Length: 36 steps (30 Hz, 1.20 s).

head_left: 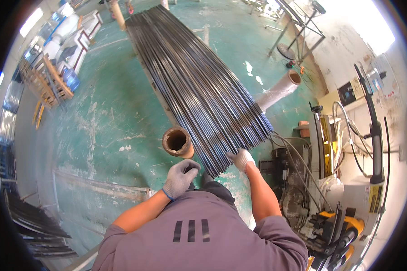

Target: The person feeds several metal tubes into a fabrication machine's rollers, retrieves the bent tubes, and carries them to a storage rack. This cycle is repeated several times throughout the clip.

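Observation:
A wide layer of long, dark metal tubes stretches away from me, packed side by side. At their near ends, my right hand in a pale work glove has its fingers closed around a tube end; the fingertips are partly hidden. My left hand, in a grey glove with a blue cuff edge, is held in front of my body, left of the tubes' near corner. Its fingers are curled in toward the thumb, and nothing shows in them. Just beyond it stands a brown cardboard tube with its open end up.
A plastic-wrapped cardboard roll sticks out at the tubes' right side. Machinery with black and yellow parts and hoses fills the right. Wooden frames and a blue water bottle stand far left. Dark strips lie lower left.

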Available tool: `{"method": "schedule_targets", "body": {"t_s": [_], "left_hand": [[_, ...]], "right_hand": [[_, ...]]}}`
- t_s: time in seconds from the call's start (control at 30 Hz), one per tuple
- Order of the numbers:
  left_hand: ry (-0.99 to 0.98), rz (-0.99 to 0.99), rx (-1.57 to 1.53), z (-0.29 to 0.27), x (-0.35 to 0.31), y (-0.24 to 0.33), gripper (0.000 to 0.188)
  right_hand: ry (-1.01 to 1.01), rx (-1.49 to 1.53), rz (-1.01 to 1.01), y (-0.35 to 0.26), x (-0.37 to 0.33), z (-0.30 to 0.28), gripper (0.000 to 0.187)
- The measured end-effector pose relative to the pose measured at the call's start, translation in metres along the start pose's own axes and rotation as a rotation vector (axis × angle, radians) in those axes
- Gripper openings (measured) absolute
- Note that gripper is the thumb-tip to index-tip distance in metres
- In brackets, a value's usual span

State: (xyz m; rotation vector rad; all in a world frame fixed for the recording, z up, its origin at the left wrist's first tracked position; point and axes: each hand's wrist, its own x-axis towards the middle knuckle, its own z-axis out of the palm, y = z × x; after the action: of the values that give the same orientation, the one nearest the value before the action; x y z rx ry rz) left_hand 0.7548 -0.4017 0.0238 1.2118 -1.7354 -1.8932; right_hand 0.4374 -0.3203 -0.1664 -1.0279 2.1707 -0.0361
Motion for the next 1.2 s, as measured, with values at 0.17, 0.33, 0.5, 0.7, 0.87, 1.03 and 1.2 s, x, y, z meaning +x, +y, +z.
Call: {"method": "schedule_targets", "body": {"t_s": [0.17, 0.33, 0.5, 0.7, 0.87, 1.03, 1.2], "left_hand": [[-0.216, -0.166, -0.342, 0.022, 0.063, -0.063, 0.020], [-0.227, -0.412, -0.949, 0.062, 0.131, -0.075, 0.028], [-0.280, -0.540, -1.038, 0.117, 0.120, -0.074, 0.014], [-0.434, -0.593, -0.863, 0.190, 0.053, -0.034, 0.011], [-0.515, -0.184, -0.802, 0.254, 0.053, 0.053, 0.017], [-0.692, -0.135, -0.805, 0.378, -0.009, 0.100, 0.007], [-0.812, -0.183, -0.682, 0.493, -0.068, 0.098, 0.010]], "right_hand": [[0.043, 0.179, 0.247, 0.021, -0.214, -0.019, 0.061], [0.084, -0.007, 0.673, 0.081, -0.422, 0.046, 0.050], [0.540, -0.087, 0.734, 0.133, -0.514, 0.125, 0.023], [0.644, -0.060, 0.872, 0.231, -0.579, 0.191, 0.013], [0.731, -0.022, 1.208, 0.336, -0.661, 0.225, 0.007], [1.791, 1.538, 1.588, 0.431, -0.657, 0.262, 0.044], [1.774, 2.812, -0.323, 0.352, -0.564, 0.102, 0.043]]}}
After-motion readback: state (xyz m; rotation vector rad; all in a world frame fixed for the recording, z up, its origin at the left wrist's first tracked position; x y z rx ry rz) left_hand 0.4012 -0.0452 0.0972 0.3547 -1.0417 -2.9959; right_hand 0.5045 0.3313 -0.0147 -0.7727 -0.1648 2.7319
